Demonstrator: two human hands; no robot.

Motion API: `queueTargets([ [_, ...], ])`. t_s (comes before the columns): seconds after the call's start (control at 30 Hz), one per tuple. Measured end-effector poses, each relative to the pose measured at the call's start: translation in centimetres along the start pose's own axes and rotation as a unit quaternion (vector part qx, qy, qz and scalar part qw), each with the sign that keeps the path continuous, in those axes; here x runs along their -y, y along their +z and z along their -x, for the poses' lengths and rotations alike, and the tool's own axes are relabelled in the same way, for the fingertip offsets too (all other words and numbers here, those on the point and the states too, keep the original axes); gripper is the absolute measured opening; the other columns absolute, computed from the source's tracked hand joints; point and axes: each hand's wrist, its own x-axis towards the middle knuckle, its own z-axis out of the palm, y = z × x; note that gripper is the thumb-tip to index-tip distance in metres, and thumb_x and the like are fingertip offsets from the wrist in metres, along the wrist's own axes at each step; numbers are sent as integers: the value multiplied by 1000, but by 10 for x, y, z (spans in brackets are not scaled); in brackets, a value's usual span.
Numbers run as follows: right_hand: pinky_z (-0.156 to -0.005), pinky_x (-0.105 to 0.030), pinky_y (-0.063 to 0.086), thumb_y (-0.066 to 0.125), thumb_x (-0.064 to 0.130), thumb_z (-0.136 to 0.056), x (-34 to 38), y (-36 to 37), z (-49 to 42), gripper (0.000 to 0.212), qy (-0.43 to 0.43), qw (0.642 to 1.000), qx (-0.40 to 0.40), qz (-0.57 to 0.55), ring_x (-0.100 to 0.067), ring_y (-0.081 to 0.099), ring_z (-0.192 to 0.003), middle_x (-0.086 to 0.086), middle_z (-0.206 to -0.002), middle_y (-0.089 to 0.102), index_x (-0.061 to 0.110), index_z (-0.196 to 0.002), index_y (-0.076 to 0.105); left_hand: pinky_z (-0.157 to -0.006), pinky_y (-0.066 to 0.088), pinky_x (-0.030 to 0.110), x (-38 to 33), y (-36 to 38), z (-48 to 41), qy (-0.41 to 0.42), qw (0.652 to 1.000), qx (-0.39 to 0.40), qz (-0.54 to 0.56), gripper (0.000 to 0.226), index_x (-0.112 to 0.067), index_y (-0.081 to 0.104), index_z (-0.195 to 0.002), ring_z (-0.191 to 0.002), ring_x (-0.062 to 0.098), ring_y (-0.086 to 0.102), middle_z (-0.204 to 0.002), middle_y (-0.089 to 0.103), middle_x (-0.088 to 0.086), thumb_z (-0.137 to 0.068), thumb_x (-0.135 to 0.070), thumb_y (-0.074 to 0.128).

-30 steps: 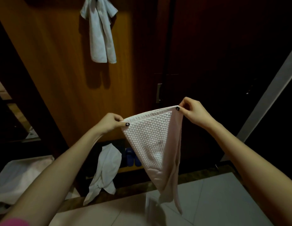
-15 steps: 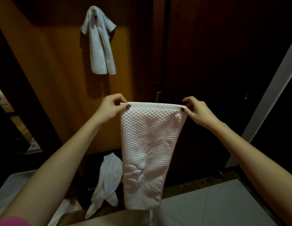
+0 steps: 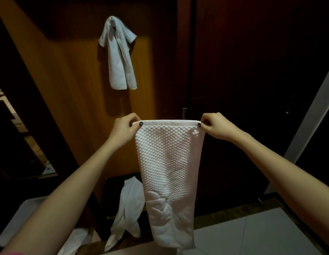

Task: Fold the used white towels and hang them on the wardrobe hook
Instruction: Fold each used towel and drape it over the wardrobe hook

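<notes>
A white towel with a bumpy weave [image 3: 168, 172] hangs flat in front of me, its top edge stretched level. My left hand [image 3: 123, 128] pinches its top left corner and my right hand [image 3: 214, 126] pinches its top right corner. Above, another white towel [image 3: 118, 54] hangs from a metal hook [image 3: 112, 20] on the wooden wardrobe panel [image 3: 68, 89]. A third white towel [image 3: 127, 210] droops over a dark edge low down, left of the held one.
Dark wardrobe doors [image 3: 242, 70] fill the right side. Pale floor tiles [image 3: 252, 234] lie at the bottom right. White cloth [image 3: 12, 223] lies at the lower left. A pale door frame [image 3: 311, 115] slants up the right edge.
The towel hung twisted in a triangle one second ago; my hands have drawn apart and levelled, and it now hangs flat. The view has tilted up, showing the hook.
</notes>
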Motion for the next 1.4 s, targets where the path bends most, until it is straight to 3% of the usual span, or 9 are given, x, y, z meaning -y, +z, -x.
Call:
queueTargets([
  [0.03, -50, -21, 43, 57, 17, -90, 1, 5, 2, 1, 12, 999, -7, -30, -15, 63, -63, -1, -75, 65, 16, -90, 58, -58, 42, 25, 0, 6, 1, -25, 1000, 2, 7, 6, -18, 65, -84, -73, 10, 58, -79, 65, -6, -90, -19, 62],
  [0.2, -47, -22, 49, 62, 2, -84, 17, 20, 22, 35, 26, 969, 2, -244, -12, 64, -48, -6, -65, 68, 23, -112, 57, -54, 39, 19, -5, 33, 3, -164, 979, -8, 119, 6, -13, 66, -83, -72, 12, 57, -71, 59, -7, -88, -16, 66],
  [0.33, -51, -24, 50, 59, -1, -82, 45, 30, 28, 39, -20, 951, 24, -307, -14, 64, -48, -5, -58, 67, 34, -95, 69, -57, 48, 14, -28, 43, 5, -102, 971, 70, 206, 2, -13, 68, -88, -69, 8, 61, -77, 65, -2, -88, -14, 67],
  [0.43, -57, -29, 52, 58, -3, -85, 58, 29, 20, 29, 5, 940, 11, -342, -10, 62, -49, -4, -60, 66, 21, -88, 75, -60, 48, 14, -45, 47, 5, -41, 965, 93, 243, 7, -9, 69, -94, -68, 7, 61, -75, 65, -3, -88, -12, 67],
  [0.63, -87, -27, 56, 64, -3, -88, 52, 18, 19, 23, 11, 908, 144, -394, -21, 72, -92, -11, -90, 73, 7, -108, 66, -57, 43, 10, -49, 51, 4, -41, 953, 82, 288, 13, -2, 68, -100, -59, -2, 55, -70, 62, -4, -88, -7, 65],
  [0.73, -85, -27, 57, 64, -7, -86, 53, 18, 22, 24, 20, 915, 127, -382, -20, 73, -89, -13, -90, 74, 0, -109, 63, -48, 39, 7, -48, 54, 5, -65, 937, 99, 329, 15, 4, 66, -102, -48, -6, 53, -52, 60, -13, -88, -2, 64],
  [0.93, -62, -24, 55, 65, 4, -89, 58, 19, 28, 3, -18, 932, 38, -359, -20, 71, -65, -8, -69, 72, 5, -87, 66, -64, 50, 15, -59, 62, 17, -121, 876, 136, 447, 7, -9, 70, -94, -74, 6, 66, -80, 71, -1, -88, -12, 67],
  [1.07, -60, -29, 55, 66, 7, -89, 60, 15, 30, 5, -49, 948, 4, -314, -20, 66, -61, -10, -68, 69, 4, -86, 66, -70, 54, 20, -55, 64, 29, -156, 771, 145, 600, 14, -2, 70, -98, -85, 16, 70, -92, 73, 10, -88, -6, 62],
  [1.4, -52, -27, 54, 65, 6, -90, 84, 24, 28, 9, -69, 934, 11, -351, -21, 65, -53, -13, -62, 67, -1, -84, 66, -67, 53, 20, -53, 57, 36, -130, 812, 49, 566, 13, -3, 72, -96, -79, 13, 68, -84, 74, 5, -88, -8, 63],
])
